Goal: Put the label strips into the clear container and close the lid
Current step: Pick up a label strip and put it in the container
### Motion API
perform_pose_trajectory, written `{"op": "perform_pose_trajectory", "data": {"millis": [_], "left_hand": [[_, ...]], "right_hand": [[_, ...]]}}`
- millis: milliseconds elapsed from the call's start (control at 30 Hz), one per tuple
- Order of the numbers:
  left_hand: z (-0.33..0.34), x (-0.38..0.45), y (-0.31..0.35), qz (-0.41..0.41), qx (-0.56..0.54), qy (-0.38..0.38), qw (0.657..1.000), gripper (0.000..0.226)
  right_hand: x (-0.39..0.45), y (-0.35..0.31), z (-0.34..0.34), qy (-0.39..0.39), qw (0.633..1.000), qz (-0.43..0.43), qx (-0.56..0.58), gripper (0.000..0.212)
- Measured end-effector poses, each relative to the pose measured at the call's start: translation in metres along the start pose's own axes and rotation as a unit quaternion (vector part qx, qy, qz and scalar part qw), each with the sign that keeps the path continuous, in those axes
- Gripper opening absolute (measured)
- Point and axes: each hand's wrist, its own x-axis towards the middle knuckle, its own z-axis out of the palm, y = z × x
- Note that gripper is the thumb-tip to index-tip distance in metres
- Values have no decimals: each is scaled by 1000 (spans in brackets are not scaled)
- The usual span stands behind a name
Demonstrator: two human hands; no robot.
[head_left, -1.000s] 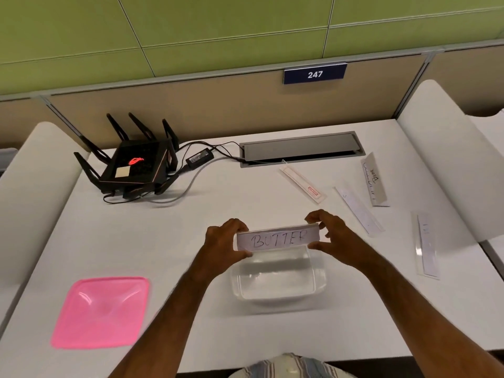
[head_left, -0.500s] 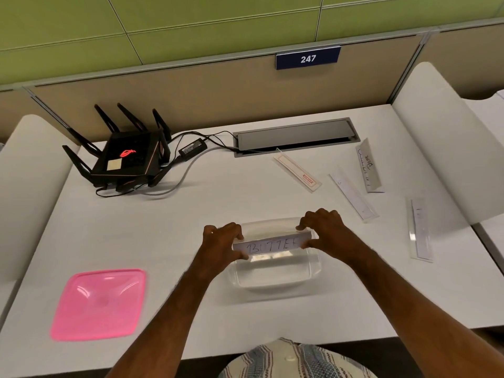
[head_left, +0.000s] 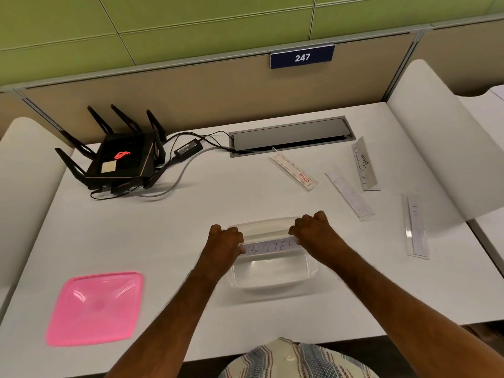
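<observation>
Two bare forearms reach forward from the near edge. The left hand (head_left: 223, 241) and right hand (head_left: 313, 230), knuckles up and fingers curled, each pinch one end of a label strip (head_left: 268, 247) between them.

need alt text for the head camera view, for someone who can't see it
Two bare hands, left hand and right hand, hold a white paper strip handwritten BUTTER by its ends over an open clear plastic container on a white desk. Four more label strips lie to the right; a pink square lid lies left.
</observation>
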Motion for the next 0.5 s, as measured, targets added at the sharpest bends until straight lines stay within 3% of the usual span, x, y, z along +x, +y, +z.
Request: {"op": "perform_pose_trajectory", "data": {"millis": [267, 500], "left_hand": [[16, 6, -7, 25, 112, -51, 992, 22], [26, 10, -12, 15, 108, -40, 993, 23]], "right_hand": [[9, -11, 4, -5, 999, -15, -49, 36], [18, -10, 7, 4, 997, -38, -67, 37]]}}
